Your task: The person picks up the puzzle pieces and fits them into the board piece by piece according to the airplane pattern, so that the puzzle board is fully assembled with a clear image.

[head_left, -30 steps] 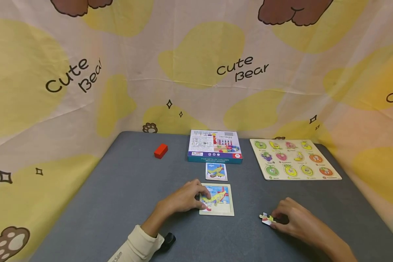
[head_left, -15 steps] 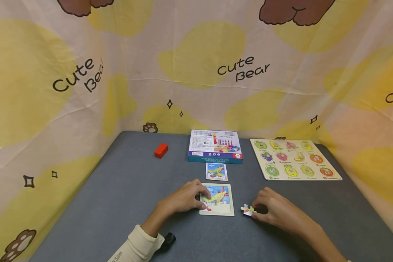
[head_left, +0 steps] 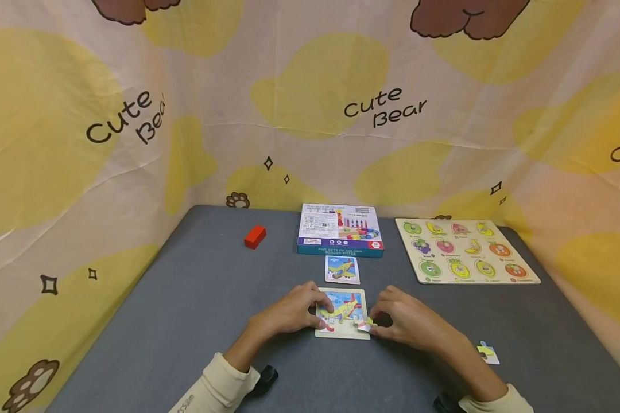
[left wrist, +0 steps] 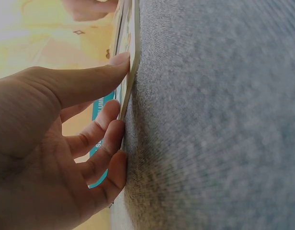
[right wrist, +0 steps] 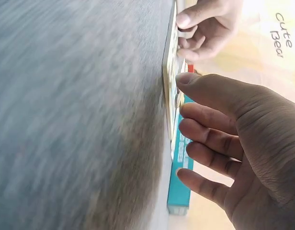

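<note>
My left hand (head_left: 297, 310) rests at the left side of a small wooden puzzle tray (head_left: 364, 304), its thumb and index fingertips on the airplane picture. In the left wrist view the other fingertips sit along the tray's edge (left wrist: 134, 62). With thumb and forefinger, my right hand (head_left: 408, 318) pinches a jigsaw piece (head_left: 365, 325) in white, yellow and red. This piece overlaps the tray's lower right corner, slightly tilted. The lower middle of the tray shows bare wood. Another jigsaw piece (head_left: 489, 354) lies on the table beside my right forearm.
Behind the tray lies a matching airplane picture card (head_left: 342, 269), then a beaded-box set carton (head_left: 340, 229). A fruit puzzle board (head_left: 467, 252) lies at the right rear. A red block (head_left: 255, 236) stands at the left rear. Patterned cloth (head_left: 320, 86) hangs around the grey table (head_left: 206, 287).
My right hand has moved left with its jigsaw piece, from the table to the tray's lower right corner. The other loose piece has come into sight behind it. My left hand stays put.
</note>
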Tool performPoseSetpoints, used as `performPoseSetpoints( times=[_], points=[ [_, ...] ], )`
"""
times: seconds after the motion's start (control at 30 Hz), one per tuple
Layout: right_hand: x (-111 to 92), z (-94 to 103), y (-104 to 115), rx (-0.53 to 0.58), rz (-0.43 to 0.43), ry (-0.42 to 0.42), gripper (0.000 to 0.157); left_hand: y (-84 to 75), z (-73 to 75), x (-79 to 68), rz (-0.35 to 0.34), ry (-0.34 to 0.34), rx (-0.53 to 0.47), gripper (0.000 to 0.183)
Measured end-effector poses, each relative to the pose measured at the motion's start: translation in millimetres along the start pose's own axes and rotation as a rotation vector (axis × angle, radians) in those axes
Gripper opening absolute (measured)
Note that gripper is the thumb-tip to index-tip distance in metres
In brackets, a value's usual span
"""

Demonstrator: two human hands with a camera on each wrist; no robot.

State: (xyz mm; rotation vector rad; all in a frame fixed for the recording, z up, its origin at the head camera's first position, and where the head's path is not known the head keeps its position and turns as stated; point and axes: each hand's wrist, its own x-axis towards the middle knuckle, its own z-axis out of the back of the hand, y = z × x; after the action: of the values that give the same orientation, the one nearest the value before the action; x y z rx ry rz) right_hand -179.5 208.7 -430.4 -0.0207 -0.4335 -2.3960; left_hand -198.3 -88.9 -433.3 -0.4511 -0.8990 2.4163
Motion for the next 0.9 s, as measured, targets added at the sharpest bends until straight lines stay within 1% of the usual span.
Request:
performPoseSetpoints(
  times=[0.17,0.3,0.5,0.67,0.9],
  points=[
    [12.3,-2.1,9.4,0.005,0.031,0.018,0.018,0.7,0.6,0.3,-0.011,-0.001,0.0,0.021],
    [21.3,-3.4,16.7,-0.004,0.072,0.027,0.018,0.7,1.1,0.0,-0.024,-0.01,-0.001,0.021],
    [28.6,-8.2,21.5,-0.023,0.099,0.026,0.019,-0.2,1.3,0.2,-0.021,-0.007,-0.005,0.02],
    [30.4,-11.0,22.6,-0.015,0.096,0.041,0.02,-0.2,1.2,0.7,-0.024,-0.008,-0.005,0.021],
    [31.9,-14.0,22.9,0.039,0.047,0.066,0.02,-0.4,1.0,0.1,-0.003,-0.001,0.0,0.022]
  ],
)
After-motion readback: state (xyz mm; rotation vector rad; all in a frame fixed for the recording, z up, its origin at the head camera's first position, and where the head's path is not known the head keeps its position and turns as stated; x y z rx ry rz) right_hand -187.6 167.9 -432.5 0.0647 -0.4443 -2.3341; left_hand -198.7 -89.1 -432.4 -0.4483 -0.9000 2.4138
